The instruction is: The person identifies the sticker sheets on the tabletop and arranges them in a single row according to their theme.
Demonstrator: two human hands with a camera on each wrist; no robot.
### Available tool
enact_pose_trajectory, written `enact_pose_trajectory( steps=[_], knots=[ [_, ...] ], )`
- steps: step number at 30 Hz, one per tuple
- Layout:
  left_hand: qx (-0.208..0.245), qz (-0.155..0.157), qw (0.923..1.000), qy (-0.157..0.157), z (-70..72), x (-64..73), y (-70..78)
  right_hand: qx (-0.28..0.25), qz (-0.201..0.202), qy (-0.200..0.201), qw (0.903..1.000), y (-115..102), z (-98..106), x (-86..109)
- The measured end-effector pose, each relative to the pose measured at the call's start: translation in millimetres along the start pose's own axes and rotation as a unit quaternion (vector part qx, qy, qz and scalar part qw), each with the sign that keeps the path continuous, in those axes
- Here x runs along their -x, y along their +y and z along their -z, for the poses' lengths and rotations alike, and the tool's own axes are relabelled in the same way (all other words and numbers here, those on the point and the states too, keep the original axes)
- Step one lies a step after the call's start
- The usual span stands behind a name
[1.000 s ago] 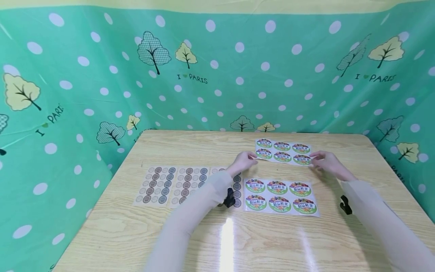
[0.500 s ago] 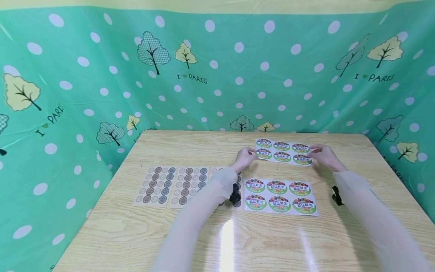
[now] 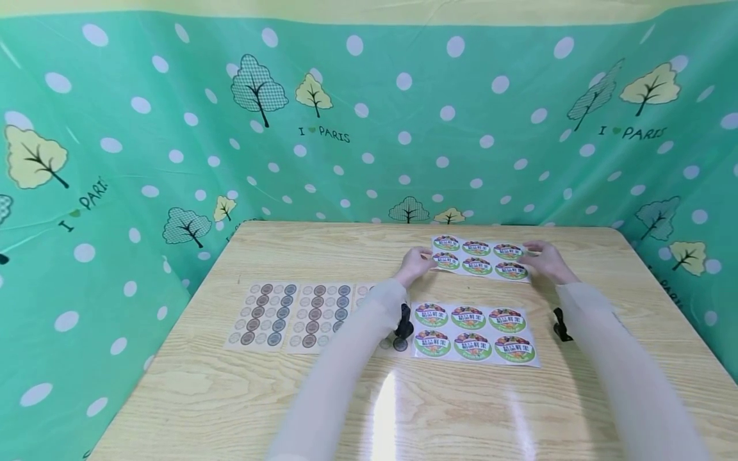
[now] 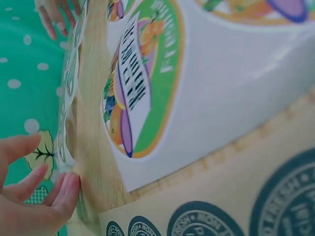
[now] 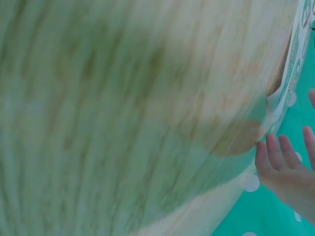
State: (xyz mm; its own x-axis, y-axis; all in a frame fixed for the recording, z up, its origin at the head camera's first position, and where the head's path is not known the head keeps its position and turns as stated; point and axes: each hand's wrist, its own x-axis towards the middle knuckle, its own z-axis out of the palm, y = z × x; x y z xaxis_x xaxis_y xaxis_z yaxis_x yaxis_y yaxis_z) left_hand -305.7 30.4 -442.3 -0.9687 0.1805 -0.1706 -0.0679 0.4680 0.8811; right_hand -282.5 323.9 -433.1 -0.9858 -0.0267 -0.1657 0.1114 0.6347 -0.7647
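In the head view a white sheet of oval fruit stickers (image 3: 492, 257) lies near the back of the table. My left hand (image 3: 415, 264) is at its left edge, fingertips by the near-left corner. At the opposite end my right hand (image 3: 549, 261) has its fingers at the right edge. The left wrist view shows that hand (image 4: 37, 196) with thumb apart from the fingers, whose tips meet the sheet's end. Relaxed, spread fingers of the right hand (image 5: 285, 169) appear in the right wrist view beside the slightly lifted sheet edge (image 5: 290, 73).
A second fruit sticker sheet (image 3: 474, 333) lies nearer on the wooden table (image 3: 461, 410). Left of it are sheets of small round stickers (image 3: 262, 317), (image 3: 319, 318), the rightmost sheet (image 3: 398, 353) partly covered by my left forearm. A green dotted curtain (image 3: 369, 128) hangs behind.
My right hand has shifted a little left and farther back along the sheet's right edge. The left hand has moved slightly farther back. The far sheet stays nearly in place.
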Motion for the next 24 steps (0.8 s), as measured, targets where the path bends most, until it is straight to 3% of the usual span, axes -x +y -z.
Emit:
enact_pose_trajectory(
  steps=[10, 14, 18, 21, 24],
  knots=[
    [-0.019, 0.004, 0.9998, 0.000, -0.2, -7.2, -4.5, -0.008, -0.020, -0.013, 0.9997, 3, -2, -5.2],
    [-0.032, 0.005, 0.9994, 0.009, -8.1, -23.1, -15.4, -0.012, -0.024, -0.018, 0.9995, 5, -1, -7.2],
    [-0.043, -0.011, 0.9986, 0.028, -31.7, -83.3, -64.6, -0.009, -0.027, -0.021, 0.9994, 8, 0, -10.6],
    [-0.049, 0.001, 0.9985, 0.027, -46.8, -123.4, -95.0, -0.008, -0.031, -0.022, 0.9993, 10, 0, -11.8],
    [-0.055, 0.004, 0.9981, 0.026, -49.1, -123.7, -94.4, -0.009, -0.031, -0.027, 0.9991, 10, 0, -11.9]
  ],
)
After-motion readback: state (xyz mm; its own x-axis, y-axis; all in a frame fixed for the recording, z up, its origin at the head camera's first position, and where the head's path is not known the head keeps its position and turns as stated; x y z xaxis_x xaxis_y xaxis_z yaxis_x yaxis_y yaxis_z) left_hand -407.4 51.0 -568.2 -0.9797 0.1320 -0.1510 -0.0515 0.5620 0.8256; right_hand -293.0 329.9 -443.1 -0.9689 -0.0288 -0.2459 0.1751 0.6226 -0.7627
